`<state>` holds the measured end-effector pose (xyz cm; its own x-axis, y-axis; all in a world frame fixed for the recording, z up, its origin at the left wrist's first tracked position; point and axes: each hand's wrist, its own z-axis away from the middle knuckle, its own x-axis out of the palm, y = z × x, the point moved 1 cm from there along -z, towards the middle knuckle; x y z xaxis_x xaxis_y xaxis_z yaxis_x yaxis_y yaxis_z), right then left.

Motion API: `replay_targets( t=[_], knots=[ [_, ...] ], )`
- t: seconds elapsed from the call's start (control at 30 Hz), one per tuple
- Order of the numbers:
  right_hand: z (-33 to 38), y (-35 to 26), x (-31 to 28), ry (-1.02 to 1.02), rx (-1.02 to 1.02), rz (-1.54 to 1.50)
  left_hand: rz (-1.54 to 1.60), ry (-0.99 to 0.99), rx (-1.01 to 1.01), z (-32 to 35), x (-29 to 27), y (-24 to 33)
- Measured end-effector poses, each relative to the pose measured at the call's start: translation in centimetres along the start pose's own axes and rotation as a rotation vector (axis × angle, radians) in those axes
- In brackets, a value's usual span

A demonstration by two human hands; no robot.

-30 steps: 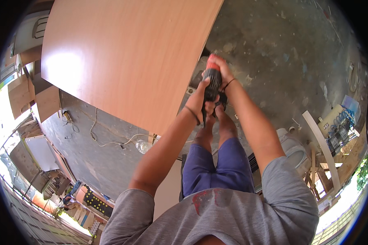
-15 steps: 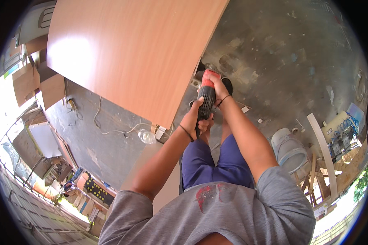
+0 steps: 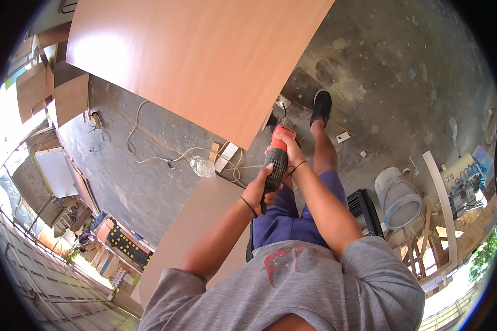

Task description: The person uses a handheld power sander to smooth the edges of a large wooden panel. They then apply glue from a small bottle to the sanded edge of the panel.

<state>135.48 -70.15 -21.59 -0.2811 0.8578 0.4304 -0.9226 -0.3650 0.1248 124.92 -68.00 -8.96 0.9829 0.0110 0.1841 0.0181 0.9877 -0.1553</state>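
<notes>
1. Grey cloth nearest: shirt point(image 3: 337, 284) with a red print on the chest, then blue-purple shorts point(image 3: 273, 229).
2. Left hand point(image 3: 257, 190): fingers curled closed around the black rear end of a power tool point(image 3: 278, 164). Dark band point(image 3: 249, 207) on that wrist.
3. Right hand point(image 3: 288, 148): closed around the tool's red front part, farther from the body than the left. Some of its fingers are hidden under the tool.
4. Tool lies in front of the shorts, its head pointing away from the body, to the right of the near corner of a wood-grain board point(image 3: 204, 66). Contact between tool and board cannot be made out.
5. Left of the shorts, a pale flat sheet point(image 3: 204, 212), partly under the left arm. Right of them, a whitish bucket point(image 3: 396, 196), tilted in view.
6. By the board's corner: a clear plastic bag point(image 3: 202, 167) and a cream cord point(image 3: 129, 144) on the grey floor point(image 3: 116, 182).
7. One black shoe point(image 3: 322, 105) ahead, well right of the board's edge.
8. Far right: a long pale strip point(image 3: 443, 201), then a coiled blue hose point(image 3: 475, 170).
9. Far lower left: a dark panel with yellow squares point(image 3: 128, 243).
</notes>
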Motion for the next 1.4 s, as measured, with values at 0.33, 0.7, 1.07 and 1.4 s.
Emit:
replay_targets(
  t=[0.33, 0.7, 1.07, 1.4],
  knots=[
    [2.1, 6.1, 1.1, 0.04, -0.132, 0.083, -0.029, 0.036, -0.056, 1.4, -6.1, -3.1],
    [-0.1, 13.1, -1.5, 0.023, 0.129, -0.077, -0.005, 0.114, -0.084, 2.7, -9.8, -5.1],
    [0.7, 15.3, -3.3, -0.002, 0.178, -0.104, -0.042, 0.141, -0.126, 3.4, -10.5, -6.8],
    [1.9, 10.6, -1.1, 0.02, 0.095, -0.077, -0.125, 0.038, -0.068, 3.6, -8.1, -4.3]
  ],
)
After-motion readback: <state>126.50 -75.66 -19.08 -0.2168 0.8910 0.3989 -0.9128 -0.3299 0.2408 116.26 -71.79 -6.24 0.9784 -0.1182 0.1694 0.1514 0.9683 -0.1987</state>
